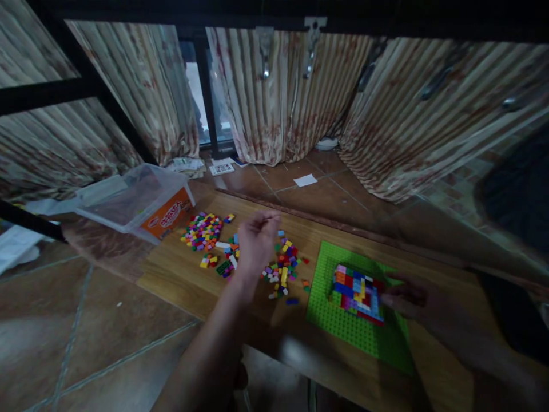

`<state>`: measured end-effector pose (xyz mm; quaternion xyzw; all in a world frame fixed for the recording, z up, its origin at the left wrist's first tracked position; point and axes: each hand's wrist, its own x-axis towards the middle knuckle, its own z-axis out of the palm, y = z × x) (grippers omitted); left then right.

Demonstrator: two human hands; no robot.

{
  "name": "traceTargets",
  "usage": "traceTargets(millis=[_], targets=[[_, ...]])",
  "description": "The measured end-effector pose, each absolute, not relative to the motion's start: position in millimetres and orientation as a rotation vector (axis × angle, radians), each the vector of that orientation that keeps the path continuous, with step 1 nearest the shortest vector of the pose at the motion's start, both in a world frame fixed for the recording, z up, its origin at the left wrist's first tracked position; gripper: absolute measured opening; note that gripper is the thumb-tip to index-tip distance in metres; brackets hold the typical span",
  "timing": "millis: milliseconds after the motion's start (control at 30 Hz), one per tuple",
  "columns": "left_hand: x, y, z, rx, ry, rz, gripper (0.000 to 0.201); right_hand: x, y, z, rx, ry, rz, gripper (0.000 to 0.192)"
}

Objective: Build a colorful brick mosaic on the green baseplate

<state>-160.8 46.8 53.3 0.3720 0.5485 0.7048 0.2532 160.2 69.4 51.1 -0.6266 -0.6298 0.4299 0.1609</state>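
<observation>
A green baseplate [343,320] lies on a low wooden board [180,274], with a block of many-coloured bricks [358,292] built on it. My right hand [407,297] rests at the right edge of that brick block, fingers touching it. My left hand [256,243] hovers above the loose bricks [281,269] scattered in the middle of the board, fingers curled together; the blur hides whether a brick is pinched in them. A second heap of small bricks [202,230] lies farther left.
A clear plastic tub [132,200] with an orange label stands at the board's far left corner. Papers [305,180] and cards [222,169] lie on the tiled floor by patterned curtains [278,91]. A dark frame [51,91] runs at left.
</observation>
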Motion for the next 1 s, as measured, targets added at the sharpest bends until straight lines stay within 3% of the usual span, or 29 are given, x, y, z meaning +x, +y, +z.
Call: traceTargets(millis=[100,167,400,667,1000], targets=[[-184,45,56,0.776,1.461,1.973,0.008,133,68,66,-1.872,-1.772,0.837,0.052],[-194,43,56,0.713,1.462,1.97,0.01,106,62,67,-1.826,-1.758,0.752,0.043],[-223,37,58,0.601,1.451,2.05,0.013,23,28,37,-1.367,-2.115,0.938,0.028],[-260,27,66,0.334,1.329,2.263,0.015,-4,26,27,-1.256,-2.133,0.862,0.025],[-263,23,69,0.277,1.247,2.251,0.017,-60,-1,15,-1.075,-2.256,0.907,0.017]])
